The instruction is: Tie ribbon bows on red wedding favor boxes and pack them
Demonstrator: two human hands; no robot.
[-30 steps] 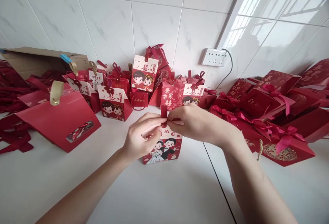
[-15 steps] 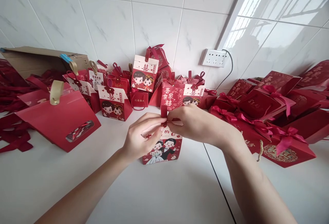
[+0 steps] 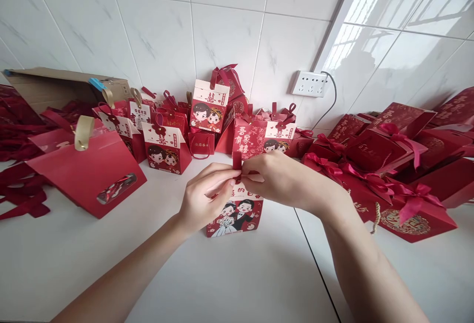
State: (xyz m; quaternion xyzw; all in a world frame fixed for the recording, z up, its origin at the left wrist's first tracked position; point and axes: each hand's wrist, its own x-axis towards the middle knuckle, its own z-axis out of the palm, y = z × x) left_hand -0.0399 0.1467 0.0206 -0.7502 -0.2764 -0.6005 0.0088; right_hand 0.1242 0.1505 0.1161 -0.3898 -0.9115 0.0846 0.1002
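Observation:
A red and white gift box (image 3: pixel 237 219) with a cartoon bride and groom stands upright on the white table in front of me. A dark red ribbon loop (image 3: pixel 237 160) rises from its top. My left hand (image 3: pixel 207 194) pinches the base of the loop from the left, thumb in front. From the right, my right hand (image 3: pixel 272 177) pinches at the same spot, its fingertips almost meeting the left ones. Both hands cover part of the box's top, so the exact fastening between the fingers is hidden.
Several red gift boxes (image 3: pixel 166 150) line the tiled wall. A larger red box (image 3: pixel 89 170) with a gold loop stands left, near a cardboard carton (image 3: pixel 70 78) and loose red ribbons (image 3: pixel 25 194). Bow-tied boxes (image 3: pixel 418 214) pile up right. A power strip (image 3: pixel 309 83) hangs behind.
The view has shifted very slightly. Both hands stay pinched at the base of the ribbon loop, with only tiny finger movement, and the box has not moved.

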